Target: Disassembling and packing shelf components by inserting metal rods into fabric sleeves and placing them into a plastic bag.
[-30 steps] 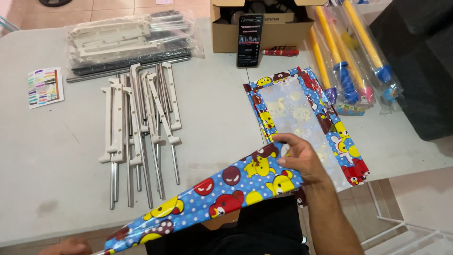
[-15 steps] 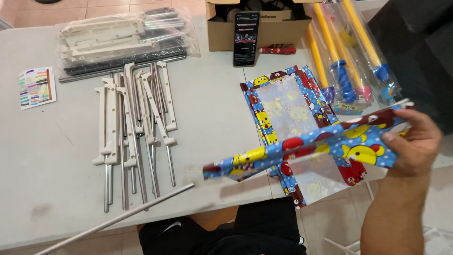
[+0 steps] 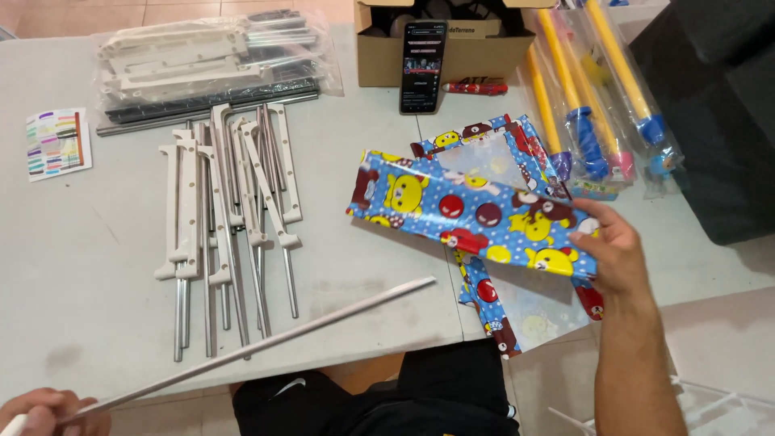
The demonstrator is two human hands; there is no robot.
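My right hand (image 3: 613,250) grips one end of a folded piece of blue fabric (image 3: 468,211) printed with yellow and red cartoon figures, held flat just above the grey table (image 3: 97,266). Beneath it lies another piece of the same printed fabric (image 3: 517,311) with a clear window, hanging over the table's near edge. My left hand (image 3: 44,408) at the bottom left corner is closed around the end of a long thin white rod (image 3: 266,339) that slants up to the right over the table edge.
Several white plastic brackets with metal rods (image 3: 226,218) lie in a row at the middle left. A plastic bag of more parts (image 3: 202,60) is behind them. A phone (image 3: 422,66) leans on a cardboard box (image 3: 476,52). Bagged yellow tubes (image 3: 597,97) lie right; a colour sticker sheet (image 3: 55,144) left.
The right hand has swung the printed fabric from the near edge up and back over the table, now flat above the other piece. The rod has come free of the fabric.
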